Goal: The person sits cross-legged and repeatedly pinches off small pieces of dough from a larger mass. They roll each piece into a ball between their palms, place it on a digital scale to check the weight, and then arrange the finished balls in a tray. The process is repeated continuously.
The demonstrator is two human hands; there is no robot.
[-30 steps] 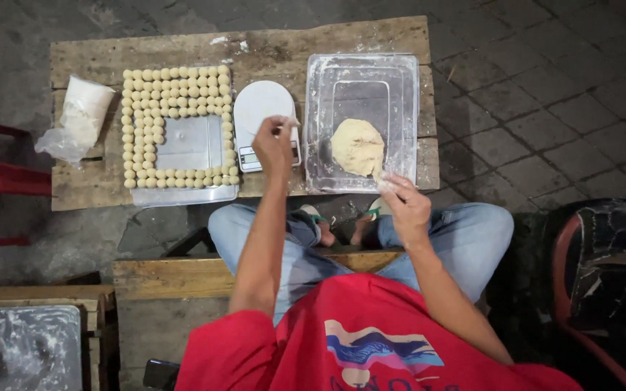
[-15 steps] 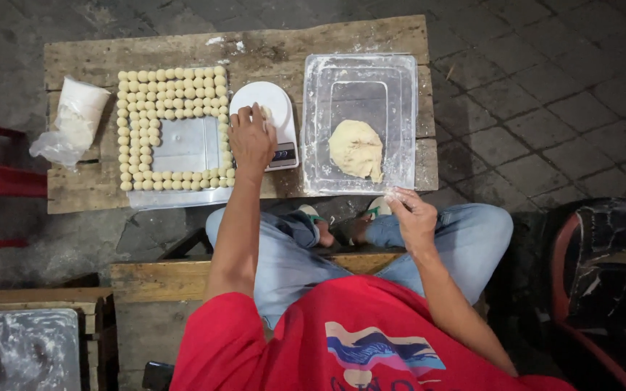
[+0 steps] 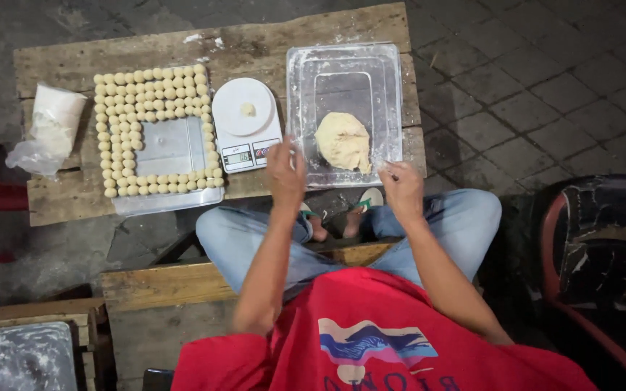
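A small dough piece point(image 3: 248, 109) lies on the round white plate of a kitchen scale point(image 3: 245, 137). My left hand point(image 3: 285, 171) hovers just right of the scale, at the near left corner of the clear plastic tub point(image 3: 306, 80), fingers loose and holding nothing. A pale dough lump point(image 3: 343, 141) lies in the tub. My right hand point(image 3: 401, 190) rests at the tub's near right corner, closed around a small thin cutter point(image 3: 393, 176) that barely shows. A metal tray point(image 3: 170, 148) left of the scale carries several rows of small dough balls point(image 3: 151, 84) around its rim.
All of this stands on a low rough wooden table point(image 3: 74, 61). A white plastic bag point(image 3: 48, 130) lies at its left end. A wooden bench point(image 3: 161, 286) is under me, a floured board point(image 3: 16, 358) sits at the lower left, and a dark chair point(image 3: 603, 239) stands to the right.
My left hand left a small dough piece on the scale plate and drew back to the right, toward the tub. My right hand dropped slightly toward the table's near edge.
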